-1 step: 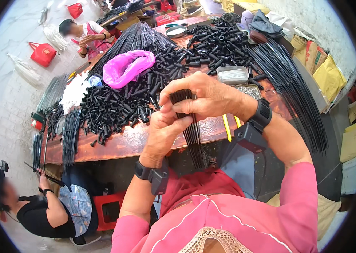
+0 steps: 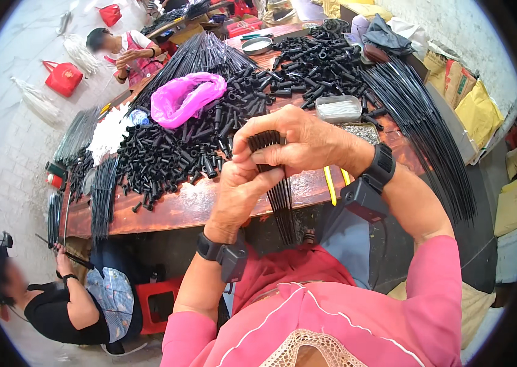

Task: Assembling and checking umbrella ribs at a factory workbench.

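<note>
Close together over the table's near edge, both my hands hold one fanned bundle of thin black rods (image 2: pixel 282 211), which look like umbrella ribs. My right hand (image 2: pixel 301 137) curls around the upper ends, with the thumb pressed across them. At the bundle's left side, my left hand (image 2: pixel 239 189) is closed, its thumb against the rods and its fingertips meeting those of the right. The rods' lower ends hang toward my lap. Some fingertips are hidden behind the bundle. Beyond my hands lies a heap of short black tubular pieces (image 2: pixel 176 150).
The wooden table (image 2: pixel 148 217) carries a pink plastic bag (image 2: pixel 188 98), a clear box (image 2: pixel 338 109) and a tin of small metal parts (image 2: pixel 362 131). Long black rods (image 2: pixel 424 134) overhang its right edge. Yellow handles (image 2: pixel 330 185) lie nearby. One co-worker (image 2: pixel 66 300) sits at left, another (image 2: pixel 136 55) farther back.
</note>
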